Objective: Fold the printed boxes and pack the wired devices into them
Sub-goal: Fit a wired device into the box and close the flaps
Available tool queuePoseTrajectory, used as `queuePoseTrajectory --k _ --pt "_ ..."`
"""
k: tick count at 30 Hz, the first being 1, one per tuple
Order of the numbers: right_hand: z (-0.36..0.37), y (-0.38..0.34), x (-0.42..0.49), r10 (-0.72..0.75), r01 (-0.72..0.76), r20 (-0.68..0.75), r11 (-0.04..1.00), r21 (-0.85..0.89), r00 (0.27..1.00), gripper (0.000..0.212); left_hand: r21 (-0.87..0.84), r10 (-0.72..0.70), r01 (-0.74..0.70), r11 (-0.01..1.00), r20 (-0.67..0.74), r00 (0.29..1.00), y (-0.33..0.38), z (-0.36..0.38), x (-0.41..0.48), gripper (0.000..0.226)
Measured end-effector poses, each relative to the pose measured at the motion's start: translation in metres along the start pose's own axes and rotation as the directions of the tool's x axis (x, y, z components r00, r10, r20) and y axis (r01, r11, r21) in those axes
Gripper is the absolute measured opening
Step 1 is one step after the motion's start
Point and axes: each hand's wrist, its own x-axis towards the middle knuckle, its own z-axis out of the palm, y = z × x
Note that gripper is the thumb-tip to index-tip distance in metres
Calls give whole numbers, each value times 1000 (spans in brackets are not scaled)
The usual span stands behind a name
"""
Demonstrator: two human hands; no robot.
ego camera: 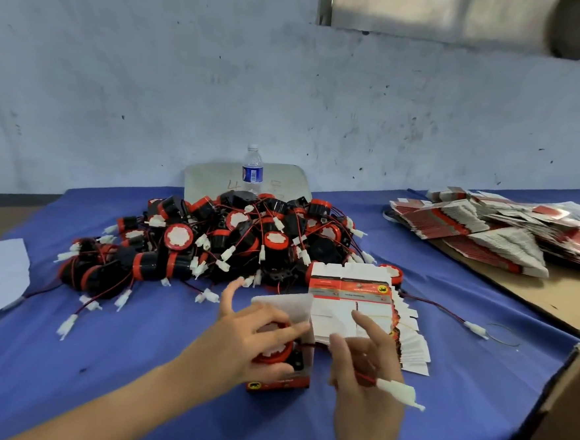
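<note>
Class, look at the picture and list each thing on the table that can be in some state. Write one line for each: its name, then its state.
Box: folded up, top flap open, a device inside.
Device: sitting in the box, left hand holding it.
Wire plug: outside the box, wire pinched by right hand.
Flat boxes: unfolded, stacked.
Device pile: loose, wires tangled.
Bottle: upright, capped.

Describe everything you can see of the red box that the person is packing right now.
The red box stands upright on the blue tablecloth, looks like printed cardboard, its top open with a pale flap raised behind. A red-and-black device sits in its mouth under the left hand. The device's wire leads to the right hand.
</note>
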Motion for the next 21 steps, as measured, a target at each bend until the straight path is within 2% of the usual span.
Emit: queuePoseTrajectory --k 1,3,5,8,11,14,17,21 --pt "2 0 -2 3 -3 -1 999 50 1000 42 -65 -54 55 996 14 998 1 2 -2 46" --pt "5 -2 -6 -44 49 -48 992 112 998 44 -310 -176 193 931 81 981 2 3 -6 45" --pt "6 -5 -8 -115 127 -88 983 136 989 46 -407 -279 296 864 103 955 3 5 -10 44" --pt "7 -4 -7 -189 191 -43 980 51 981 42 -341 -348 340 877 37 937 6 9 -16 42" --pt "9 -3 -6 -260 264 72 964 -40 963 28 -288 -330 319 903 13 944 11 12 -22 44" --pt "12 -3 -11 -321 339 153 934 -113 935 32 -152 -256 252 956 -9 967 14 11 -24 44" --pt "16 -3 -12 -328 340 120 935 -99 937 37 -93 -234 231 968 -18 972 17 9 -22 45" --pt "20 -4 -11 -253 254 29 967 -7 967 44 -234 -287 270 934 -39 957 17 10 -26 37"
